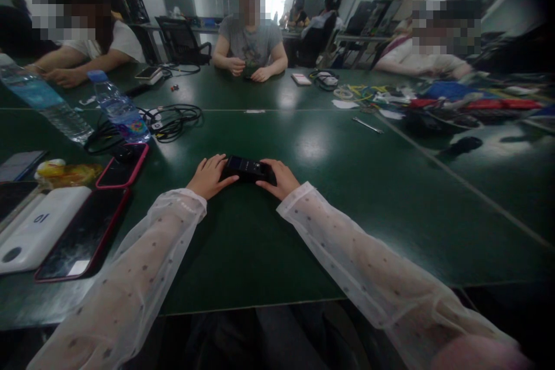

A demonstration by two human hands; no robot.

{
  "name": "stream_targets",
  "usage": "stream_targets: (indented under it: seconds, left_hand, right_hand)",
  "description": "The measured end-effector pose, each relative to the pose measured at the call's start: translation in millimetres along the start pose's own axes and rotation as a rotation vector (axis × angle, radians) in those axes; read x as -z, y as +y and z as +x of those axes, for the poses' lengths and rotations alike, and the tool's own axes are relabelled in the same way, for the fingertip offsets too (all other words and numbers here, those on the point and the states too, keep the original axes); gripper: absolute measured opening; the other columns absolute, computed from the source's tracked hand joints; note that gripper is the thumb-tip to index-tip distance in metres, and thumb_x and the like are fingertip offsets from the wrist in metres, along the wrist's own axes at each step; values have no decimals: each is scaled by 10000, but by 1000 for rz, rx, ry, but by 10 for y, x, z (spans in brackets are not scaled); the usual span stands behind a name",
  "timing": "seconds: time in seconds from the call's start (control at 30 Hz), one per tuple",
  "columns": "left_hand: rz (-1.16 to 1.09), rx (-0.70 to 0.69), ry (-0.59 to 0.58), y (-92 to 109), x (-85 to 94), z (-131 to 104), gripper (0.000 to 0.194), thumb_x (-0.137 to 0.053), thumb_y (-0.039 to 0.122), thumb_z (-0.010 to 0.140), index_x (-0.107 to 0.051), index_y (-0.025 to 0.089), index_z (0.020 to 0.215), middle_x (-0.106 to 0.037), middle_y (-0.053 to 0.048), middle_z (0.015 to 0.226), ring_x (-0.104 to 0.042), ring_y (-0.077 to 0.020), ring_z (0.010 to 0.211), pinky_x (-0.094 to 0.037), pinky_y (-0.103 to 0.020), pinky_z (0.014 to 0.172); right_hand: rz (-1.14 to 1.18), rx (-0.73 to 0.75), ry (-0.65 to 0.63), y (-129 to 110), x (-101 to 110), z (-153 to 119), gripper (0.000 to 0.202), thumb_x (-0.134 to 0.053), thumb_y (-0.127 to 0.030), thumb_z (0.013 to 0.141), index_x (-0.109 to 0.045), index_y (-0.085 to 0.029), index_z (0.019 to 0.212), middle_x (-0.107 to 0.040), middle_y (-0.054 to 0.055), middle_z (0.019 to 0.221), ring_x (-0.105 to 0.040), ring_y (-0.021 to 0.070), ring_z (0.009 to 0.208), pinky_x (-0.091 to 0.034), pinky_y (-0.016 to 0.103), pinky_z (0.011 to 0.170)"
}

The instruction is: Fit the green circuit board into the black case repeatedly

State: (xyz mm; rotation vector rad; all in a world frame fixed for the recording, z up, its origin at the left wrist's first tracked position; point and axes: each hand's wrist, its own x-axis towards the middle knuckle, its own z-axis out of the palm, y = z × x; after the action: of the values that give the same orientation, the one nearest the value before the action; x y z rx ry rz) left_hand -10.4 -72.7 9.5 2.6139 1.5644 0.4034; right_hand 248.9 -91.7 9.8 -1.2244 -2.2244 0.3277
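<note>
A small black device [246, 167] with a dark screen on its left part and small buttons or markings on its right lies on the green table [260, 243]. My left hand [211, 176] grips its left end, thumb along the near edge and fingers over the far side. At the other end my right hand [280, 178] holds it the same way, thumb in front and fingers behind. Both hands rest at table height, and the device's two ends are partly hidden by the fingers. Sheer white dotted sleeves cover both forearms.
Left are two water bottles [117, 105], black cables [177, 121], a pink-edged phone [122, 166], a red-edged phone [82, 237] and a white power bank [43, 225]. A wrench [367, 125] lies to the right, before a heap of cables and tools [455, 107]. Several people sit around.
</note>
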Motion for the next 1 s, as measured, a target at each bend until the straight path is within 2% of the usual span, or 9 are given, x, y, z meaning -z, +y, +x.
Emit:
stream_targets:
  seconds: [0.27, 0.4, 0.53, 0.7, 0.8, 1.0]
  left_hand:
    - [-7, -10, 8, 2, -3, -13, 715, -391, 650, 883, -387, 141, 1384, -388, -150, 1459, -317, -312, 1359, -230, -508, 1109]
    - [-14, -4, 7, 11, 10, -14, 704, -425, 636, 877, -367, 166, 1398, -388, -144, 1455, -323, -318, 1354, -231, -525, 1107]
    - [4, -8, 4, 10, 1, -18, 682, -425, 640, 877, -395, 180, 1381, -388, -135, 1458, -320, -313, 1358, -227, -519, 1110]
    - [12, -26, 17, -13, -26, -19, 707, -401, 663, 873, -397, 176, 1385, -387, -136, 1458, -310, -310, 1362, -226, -514, 1110]
    - [7, -23, 7, -9, -13, -16, 703, -386, 669, 875, -408, 176, 1376, -384, -137, 1460, -313, -311, 1361, -228, -518, 1108]
    - [8, -13, -13, 5, 4, -12, 708, -383, 679, 869, -431, 170, 1359, -386, -137, 1460, -303, -313, 1367, -223, -514, 1112]
  right_hand:
    - [91, -15, 45, 48, -48, -13, 523, -685, -337, 763, -460, -220, 1220, -594, 111, 1127, -582, 275, 1013, -504, 481, 861]
    - [174, -7, 153, 34, -54, -20, 496, -656, -356, 780, -445, -221, 1208, -588, 110, 1124, -587, 270, 1018, -502, 463, 859]
    - [268, -65, 273, -17, -2, -12, 480, -605, -424, 814, -419, -231, 1213, -597, 94, 1103, -607, 250, 990, -510, 430, 848]
    - [193, -152, 413, 53, 52, 18, 501, -562, -438, 824, -391, -214, 1238, -579, 121, 1153, -600, 259, 994, -509, 433, 839]
    - [93, -180, 407, 167, 29, 32, 493, -576, -405, 812, -416, -199, 1230, -584, 135, 1130, -591, 282, 995, -498, 463, 845]
    - [-36, -225, 290, 297, -30, 36, 483, -636, -334, 759, -482, -180, 1189, -605, 140, 1070, -577, 313, 978, -489, 506, 851]
